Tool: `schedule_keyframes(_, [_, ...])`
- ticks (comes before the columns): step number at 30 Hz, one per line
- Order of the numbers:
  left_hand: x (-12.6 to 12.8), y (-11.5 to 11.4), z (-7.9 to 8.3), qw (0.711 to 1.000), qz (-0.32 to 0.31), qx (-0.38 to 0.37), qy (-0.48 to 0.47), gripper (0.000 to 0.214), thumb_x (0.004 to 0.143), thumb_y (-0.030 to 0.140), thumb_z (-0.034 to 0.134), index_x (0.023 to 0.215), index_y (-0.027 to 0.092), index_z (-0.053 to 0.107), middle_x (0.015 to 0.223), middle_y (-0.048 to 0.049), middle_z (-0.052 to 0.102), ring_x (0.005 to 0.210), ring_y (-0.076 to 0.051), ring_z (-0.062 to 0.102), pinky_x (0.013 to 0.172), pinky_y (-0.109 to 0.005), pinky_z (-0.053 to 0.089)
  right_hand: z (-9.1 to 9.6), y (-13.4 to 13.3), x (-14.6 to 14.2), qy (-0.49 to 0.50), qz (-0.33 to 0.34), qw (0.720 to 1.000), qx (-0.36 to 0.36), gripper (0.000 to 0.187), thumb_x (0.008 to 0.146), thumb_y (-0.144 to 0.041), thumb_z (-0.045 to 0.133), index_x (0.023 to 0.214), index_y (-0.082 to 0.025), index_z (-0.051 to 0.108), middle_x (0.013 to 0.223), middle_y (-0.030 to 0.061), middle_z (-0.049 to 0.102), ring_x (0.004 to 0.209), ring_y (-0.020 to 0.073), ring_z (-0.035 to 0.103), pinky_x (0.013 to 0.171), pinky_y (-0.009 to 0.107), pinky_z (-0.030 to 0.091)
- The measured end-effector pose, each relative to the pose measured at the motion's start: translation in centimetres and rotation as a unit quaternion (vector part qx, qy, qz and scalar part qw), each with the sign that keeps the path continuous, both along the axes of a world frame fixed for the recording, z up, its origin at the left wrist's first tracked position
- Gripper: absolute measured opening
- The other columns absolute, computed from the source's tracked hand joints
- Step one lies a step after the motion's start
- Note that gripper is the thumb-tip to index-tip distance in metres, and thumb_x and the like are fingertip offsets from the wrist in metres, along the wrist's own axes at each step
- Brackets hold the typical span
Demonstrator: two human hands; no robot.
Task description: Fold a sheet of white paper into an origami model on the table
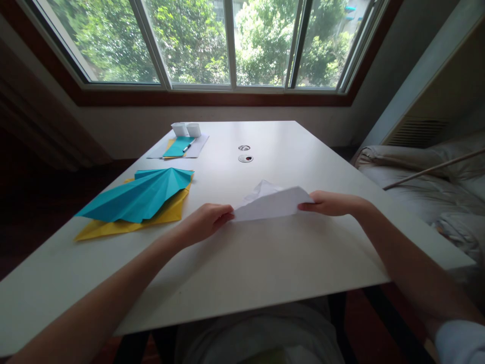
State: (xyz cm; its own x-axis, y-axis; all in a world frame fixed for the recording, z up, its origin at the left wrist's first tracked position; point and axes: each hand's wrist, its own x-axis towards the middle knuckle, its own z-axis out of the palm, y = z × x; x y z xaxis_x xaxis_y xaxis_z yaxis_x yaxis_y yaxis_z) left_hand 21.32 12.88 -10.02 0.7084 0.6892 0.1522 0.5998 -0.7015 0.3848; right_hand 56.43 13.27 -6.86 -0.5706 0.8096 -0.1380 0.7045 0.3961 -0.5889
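A folded white paper [270, 202] lies on the white table [265, 263] in front of me. My left hand [206, 221] pinches its left corner, fingers closed on it. My right hand [329, 203] grips its right edge, thumb on top. The paper has creases and a raised flap at the back. To the left lies a creased teal paper [142, 196] on top of a yellow paper [125, 225].
At the far side of the table sit two small white cups [186, 129], a grey sheet [199, 145] with a teal paper [178, 146] and a pen [187, 147]. Two round cable holes [245, 158] are in the tabletop. Bedding [428, 177] lies to the right, windows ahead.
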Motion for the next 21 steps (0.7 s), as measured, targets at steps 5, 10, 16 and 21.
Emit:
schedule_keyframes(5, [0.8,-0.4,0.0,0.995,0.057,-0.065,-0.054,0.023,0.087,0.027,0.043,0.108,0.019,0.046,0.069,0.0021,0.058,0.059,-0.011,0.051,0.058,-0.021,0.038,0.6,0.4,0.1,0.001,-0.014,0.996,-0.092,0.046,0.078,-0.058,0.050,0.084,-0.016,0.066,0.083,0.0046,0.066,0.077,0.0235,0.060,0.063,0.029,0.046])
schedule_keyframes(10, [1.2,-1.0,-0.1,0.999,0.024,-0.043,-0.023,0.041,0.089,0.021,0.038,0.129,0.025,0.033,0.084,-0.0009,0.060,0.071,-0.014,0.056,0.068,-0.026,0.042,0.1,1.4,-0.5,0.087,-0.070,0.990,-0.081,0.048,0.077,-0.055,0.052,0.106,-0.017,0.059,0.103,0.0078,0.063,0.091,0.0240,0.059,0.075,0.031,0.047])
schedule_keyframes(16, [0.8,-1.4,0.0,0.999,-0.028,0.006,0.043,0.040,0.088,0.019,0.042,0.127,0.026,0.041,0.107,-0.0066,0.057,0.095,-0.019,0.055,0.080,-0.030,0.044,-0.7,2.9,-0.5,0.102,-0.089,0.984,-0.119,0.054,0.072,-0.037,0.065,0.120,-0.018,0.049,0.106,0.0094,0.061,0.094,0.0227,0.059,0.079,0.032,0.048])
schedule_keyframes(21, [1.5,-2.6,0.2,0.989,-0.013,0.094,0.116,0.037,0.088,0.023,0.044,0.126,0.022,0.045,0.128,-0.0119,0.044,0.105,-0.023,0.051,0.087,-0.035,0.043,-0.7,3.3,-1.4,-0.014,-0.112,0.991,-0.073,0.058,0.074,-0.026,0.062,0.128,-0.020,0.043,0.109,0.0092,0.059,0.092,0.0213,0.058,0.082,0.031,0.046])
